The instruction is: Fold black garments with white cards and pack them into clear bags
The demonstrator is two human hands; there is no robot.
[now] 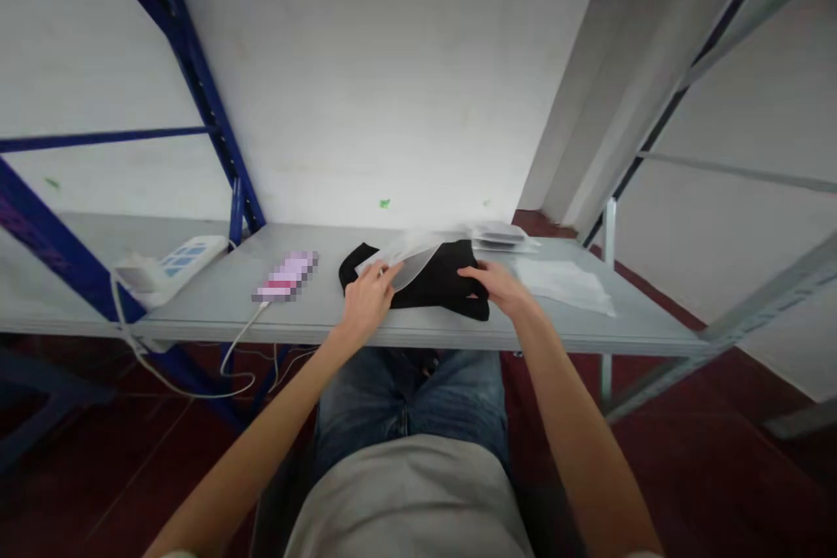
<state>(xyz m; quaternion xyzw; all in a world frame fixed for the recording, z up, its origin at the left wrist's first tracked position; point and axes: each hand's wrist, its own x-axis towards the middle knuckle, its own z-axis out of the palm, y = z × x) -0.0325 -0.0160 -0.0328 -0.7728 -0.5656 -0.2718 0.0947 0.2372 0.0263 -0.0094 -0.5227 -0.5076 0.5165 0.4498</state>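
Note:
Black socks (432,281), or a similar dark knitted item, lie flat on the grey shelf top in front of me. A translucent plastic bag (416,266) lies partly over their left half. My left hand (371,295) is closed on the bag's near edge, above the black fabric. At the right end my right hand (494,281) pinches the black fabric, with the thumb and fingers around its edge. The far side of the bag is blurred and pale against the wall.
A stack of clear packets (500,235) stands behind my right hand, with a flat white plastic bag (566,283) to its right. On the left are a phone (286,276) on a white cable and a power strip (187,266). Blue rack posts (196,74) rise at the left.

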